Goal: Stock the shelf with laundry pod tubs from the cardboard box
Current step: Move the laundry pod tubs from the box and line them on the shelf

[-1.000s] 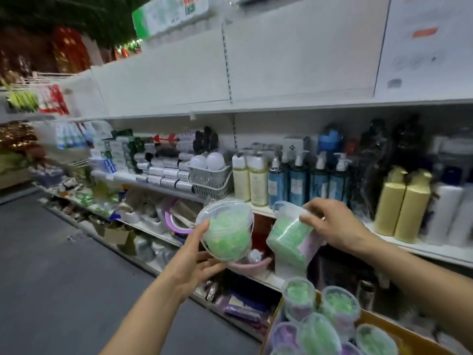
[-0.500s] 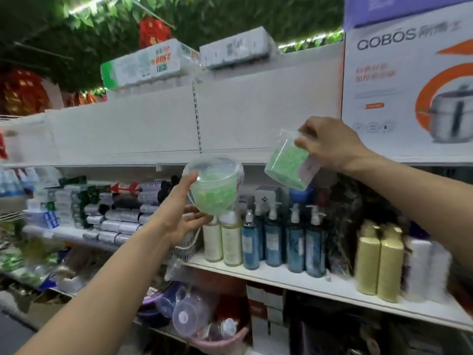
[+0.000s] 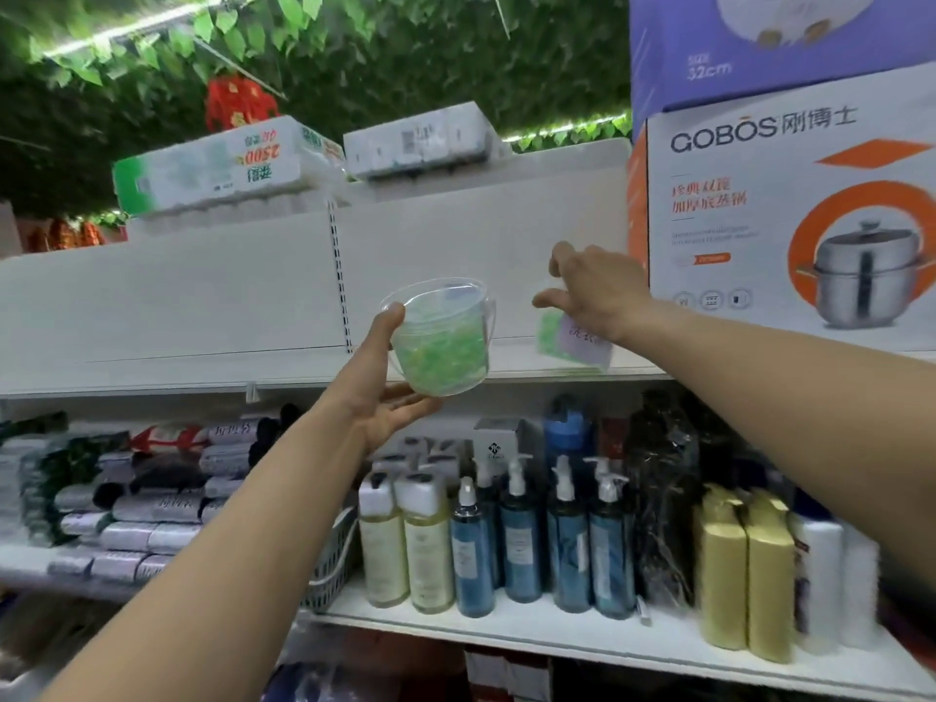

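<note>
A clear tub (image 3: 439, 342) of green pods is cupped in the left hand (image 3: 390, 397), just before the shelf (image 3: 202, 369). A second tub (image 3: 572, 342) sits on the shelf, right of the first, under the right hand (image 3: 597, 296), whose fingers are spread loosely; contact cannot be told.

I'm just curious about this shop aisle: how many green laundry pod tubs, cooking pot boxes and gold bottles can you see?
Green laundry pod tubs: 2
Cooking pot boxes: 2
Gold bottles: 2
Total: 6
</note>
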Motion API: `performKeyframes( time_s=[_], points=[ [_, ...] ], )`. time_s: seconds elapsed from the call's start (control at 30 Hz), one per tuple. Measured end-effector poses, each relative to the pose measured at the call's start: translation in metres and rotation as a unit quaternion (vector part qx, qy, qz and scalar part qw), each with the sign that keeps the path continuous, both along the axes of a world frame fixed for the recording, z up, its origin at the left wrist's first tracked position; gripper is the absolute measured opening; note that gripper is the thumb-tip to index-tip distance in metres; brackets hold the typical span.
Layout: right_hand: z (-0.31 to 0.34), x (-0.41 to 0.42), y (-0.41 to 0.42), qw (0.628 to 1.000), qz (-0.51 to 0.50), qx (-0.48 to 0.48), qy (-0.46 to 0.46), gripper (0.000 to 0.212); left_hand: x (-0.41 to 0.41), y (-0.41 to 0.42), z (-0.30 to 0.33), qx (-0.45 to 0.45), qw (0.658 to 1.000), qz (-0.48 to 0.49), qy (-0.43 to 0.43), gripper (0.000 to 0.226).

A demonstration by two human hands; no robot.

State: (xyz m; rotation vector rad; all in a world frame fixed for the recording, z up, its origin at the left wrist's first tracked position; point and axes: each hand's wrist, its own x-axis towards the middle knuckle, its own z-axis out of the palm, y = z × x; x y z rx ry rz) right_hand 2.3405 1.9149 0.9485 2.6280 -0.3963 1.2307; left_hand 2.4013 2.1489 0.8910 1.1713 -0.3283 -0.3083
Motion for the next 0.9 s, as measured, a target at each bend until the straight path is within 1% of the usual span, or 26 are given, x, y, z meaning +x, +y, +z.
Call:
performKeyframes(
  time_s=[0.1, 0.17, 0.2, 0.27, 0.3, 0.37, 0.4, 0.47, 0.57, 0.67, 0.83, 0.9],
  points=[
    [-0.005, 0.011, 0.000, 0.999, -0.034, -0.004, 0.026, 0.050, 0.020, -0.009, 0.012, 0.002, 1.000, -0.021, -0.011, 0.056],
    [-0.009, 0.021, -0.003, 0.998, -0.024, 0.039, 0.049, 0.043, 0.035, -0.014, 0.016, 0.008, 0.999, -0.035, -0.016, 0.051],
    [-0.008, 0.024, -0.006, 0.995, 0.008, 0.087, 0.056, 0.040, 0.043, -0.015, 0.016, 0.011, 0.999, -0.040, -0.016, 0.050],
    [-0.001, 0.023, -0.018, 0.974, 0.102, 0.188, 0.068, 0.043, 0.059, -0.019, 0.018, 0.022, 0.998, -0.047, -0.019, 0.050],
    [0.002, 0.018, -0.023, 0.965, 0.136, 0.212, 0.069, 0.041, 0.067, -0.021, 0.019, 0.027, 0.998, -0.049, -0.022, 0.051],
    [-0.001, 0.003, -0.033, 0.964, 0.157, 0.202, 0.068, 0.028, 0.084, -0.025, 0.022, 0.032, 0.998, -0.053, -0.024, 0.054],
    [-0.006, -0.002, -0.038, 0.968, 0.152, 0.186, 0.072, 0.030, 0.092, -0.027, 0.024, 0.033, 0.998, -0.056, -0.023, 0.054],
    [-0.018, -0.002, -0.043, 0.973, 0.138, 0.171, 0.076, 0.041, 0.105, -0.034, 0.028, 0.033, 0.997, -0.063, -0.020, 0.054],
    [-0.023, 0.022, -0.056, 0.978, 0.107, 0.167, 0.065, 0.044, 0.123, -0.046, 0.032, 0.036, 0.996, -0.074, -0.025, 0.051],
    [-0.023, 0.053, -0.074, 0.982, 0.054, 0.158, 0.090, 0.047, 0.142, -0.059, 0.033, 0.048, 0.995, -0.086, -0.034, 0.052],
    [-0.022, 0.105, -0.110, 0.978, -0.006, 0.145, 0.152, 0.069, 0.175, -0.076, 0.030, 0.077, 0.991, -0.101, -0.034, 0.058],
    [-0.021, 0.121, -0.123, 0.975, -0.010, 0.154, 0.159, 0.072, 0.186, -0.080, 0.029, 0.088, 0.990, -0.106, -0.030, 0.060]
  ],
)
